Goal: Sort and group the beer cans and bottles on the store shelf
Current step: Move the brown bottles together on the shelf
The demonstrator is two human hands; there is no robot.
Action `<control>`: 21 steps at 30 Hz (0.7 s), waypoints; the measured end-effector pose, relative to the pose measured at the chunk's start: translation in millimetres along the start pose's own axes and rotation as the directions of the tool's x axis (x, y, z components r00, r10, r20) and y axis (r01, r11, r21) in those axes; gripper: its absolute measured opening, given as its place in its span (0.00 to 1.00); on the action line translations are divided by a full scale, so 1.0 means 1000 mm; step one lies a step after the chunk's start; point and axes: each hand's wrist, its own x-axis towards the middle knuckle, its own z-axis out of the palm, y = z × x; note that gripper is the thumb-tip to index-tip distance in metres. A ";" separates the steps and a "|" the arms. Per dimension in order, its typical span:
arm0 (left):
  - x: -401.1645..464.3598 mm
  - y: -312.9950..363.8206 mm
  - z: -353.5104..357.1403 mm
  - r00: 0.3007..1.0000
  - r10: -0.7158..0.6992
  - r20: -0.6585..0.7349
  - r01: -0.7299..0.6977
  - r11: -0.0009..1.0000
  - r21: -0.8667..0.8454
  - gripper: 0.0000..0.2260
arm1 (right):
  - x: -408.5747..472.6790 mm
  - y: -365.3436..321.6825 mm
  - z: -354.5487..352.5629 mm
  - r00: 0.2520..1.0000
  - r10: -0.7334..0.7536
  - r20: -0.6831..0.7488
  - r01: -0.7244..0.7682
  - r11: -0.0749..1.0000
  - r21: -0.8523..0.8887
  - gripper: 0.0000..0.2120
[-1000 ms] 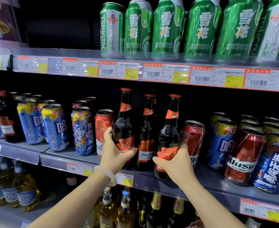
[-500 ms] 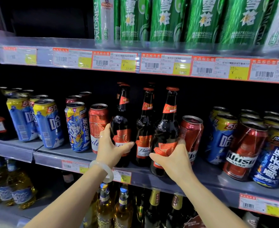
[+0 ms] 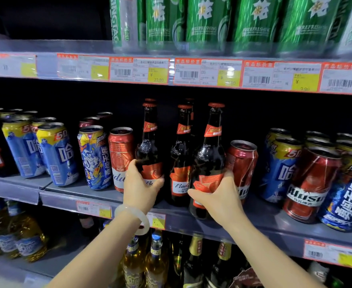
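Two hands grip dark beer bottles on the middle shelf (image 3: 100, 195): the left hand (image 3: 138, 189) has its fingers (image 3: 136, 164) and thumb curled round the lower body of the left bottle (image 3: 150, 150), covering part of its red label, while the right hand (image 3: 218, 196) wraps its fingers (image 3: 228, 175) round the label of the right bottle (image 3: 209, 161), which stands nearest the shelf's front edge. Between them stands a third dark bottle (image 3: 180, 163), untouched, with more red caps showing behind the row. A pale bangle (image 3: 138, 218) circles the left wrist. Just left of the left bottle stands a red Budweiser can (image 3: 120, 154), then a blue cartoon can (image 3: 94, 156) and blue-and-yellow cans (image 3: 55, 152). Just right of the right bottle leans a red can (image 3: 243, 163); farther right are mixed red and blue cans. Green cans (image 3: 208, 21) line the shelf above, over price tags (image 3: 138, 70).
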 end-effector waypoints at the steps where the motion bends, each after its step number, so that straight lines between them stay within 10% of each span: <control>1: -0.007 0.003 0.003 0.996 0.033 -0.085 -0.029 0.998 0.057 0.29 | -0.001 -0.001 0.000 1.000 0.000 -0.003 0.000 1.000 -0.006 0.32; 4: -0.038 0.024 0.009 0.947 0.224 -0.231 -0.229 0.973 0.005 0.26 | -0.002 -0.002 0.000 1.000 -0.004 -0.009 0.004 1.000 -0.006 0.32; 8: -0.051 0.061 0.011 0.926 0.367 0.091 -0.353 0.925 -0.137 0.24 | -0.001 -0.002 0.000 0.998 0.012 0.061 -0.020 0.993 0.117 0.28; 13: -0.042 0.084 0.015 0.912 0.315 0.264 -0.320 0.947 -0.025 0.33 | -0.002 -0.004 -0.002 0.983 0.116 0.144 -0.155 0.942 0.297 0.07; 19: -0.035 0.097 0.021 0.928 0.215 0.305 -0.254 0.963 0.094 0.41 | -0.011 -0.012 -0.005 0.965 0.120 0.234 -0.205 0.901 0.383 0.06; 21: -0.035 0.098 0.022 0.929 0.205 0.307 -0.240 0.968 0.079 0.39 | -0.010 -0.007 -0.004 0.982 0.040 0.187 -0.097 0.948 0.304 0.20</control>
